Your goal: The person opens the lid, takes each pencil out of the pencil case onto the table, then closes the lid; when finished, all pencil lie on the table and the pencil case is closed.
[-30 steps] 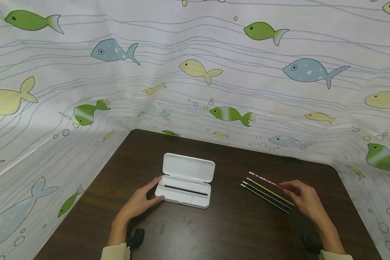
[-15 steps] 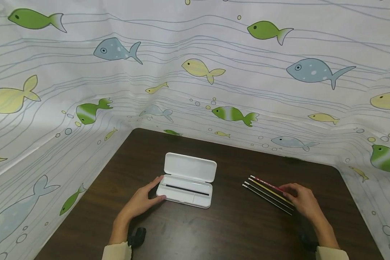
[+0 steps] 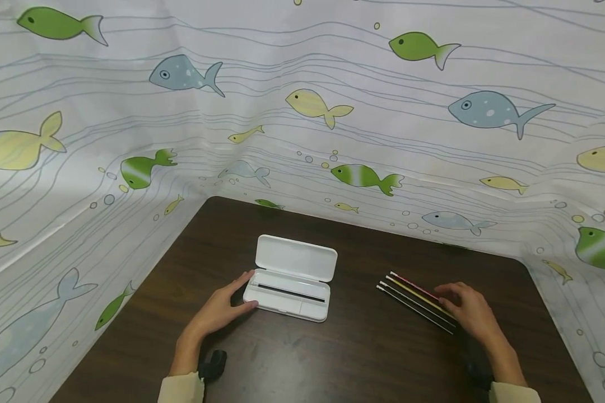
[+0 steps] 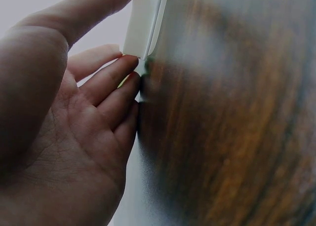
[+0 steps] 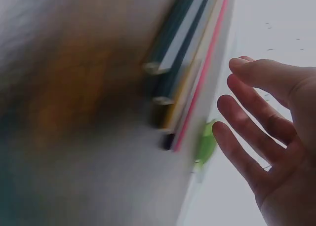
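Note:
An open white pencil case [image 3: 296, 258] stands on the table with its lid raised and a dark pencil [image 3: 292, 293] inside. My left hand [image 3: 219, 310] holds the case's left end, thumb at the front and fingers behind. To the right lie a red pencil [image 3: 413, 285], a yellow pencil [image 3: 418, 296] and two dark pencils [image 3: 413, 309], roughly side by side. Over their near ends hovers my right hand [image 3: 471, 310]. In the right wrist view its fingers [image 5: 252, 130] are loosely bent, holding nothing, and a gap separates them from the red pencil [image 5: 203, 73].
A dark wooden table [image 3: 343, 358] with rounded far corners carries everything. White sheeting [image 3: 262, 50] printed with fish encloses its back and sides. Black straps with small devices [image 3: 213, 366] sit at the wrists.
The red pencil, held raised a second ago, has been lowered onto the table beside the yellow one and let go by my right hand. My left hand keeps its hold.

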Demonstrator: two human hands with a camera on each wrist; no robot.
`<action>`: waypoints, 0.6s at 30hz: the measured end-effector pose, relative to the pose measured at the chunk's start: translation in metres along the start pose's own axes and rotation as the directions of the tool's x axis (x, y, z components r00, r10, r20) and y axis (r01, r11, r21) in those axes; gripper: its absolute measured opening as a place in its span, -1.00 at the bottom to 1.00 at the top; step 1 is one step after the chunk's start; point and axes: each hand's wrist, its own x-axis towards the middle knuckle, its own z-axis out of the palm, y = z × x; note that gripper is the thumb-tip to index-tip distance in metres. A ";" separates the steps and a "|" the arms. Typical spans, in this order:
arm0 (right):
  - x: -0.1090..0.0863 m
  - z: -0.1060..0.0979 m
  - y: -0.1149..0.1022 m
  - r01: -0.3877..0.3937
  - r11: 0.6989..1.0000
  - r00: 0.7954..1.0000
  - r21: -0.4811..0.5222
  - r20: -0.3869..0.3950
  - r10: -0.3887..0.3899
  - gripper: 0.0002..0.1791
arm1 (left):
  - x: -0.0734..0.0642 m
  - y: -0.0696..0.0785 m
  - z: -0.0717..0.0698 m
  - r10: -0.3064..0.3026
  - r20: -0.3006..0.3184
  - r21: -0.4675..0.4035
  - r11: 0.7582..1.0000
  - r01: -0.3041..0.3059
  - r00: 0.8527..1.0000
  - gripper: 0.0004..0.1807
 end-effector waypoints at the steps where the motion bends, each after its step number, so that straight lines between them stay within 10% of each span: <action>1: 0.001 -0.002 -0.003 0.011 1.000 1.000 -0.007 -0.015 -0.011 -0.75 | 0.000 0.000 0.000 -0.001 -0.001 0.003 1.000 0.001 1.000 -0.11; 18: 0.047 -0.019 -0.100 0.191 0.982 0.976 0.005 -0.108 -0.189 -0.80 | -0.001 -0.002 0.000 0.013 -0.004 -0.002 1.000 -0.013 1.000 -0.10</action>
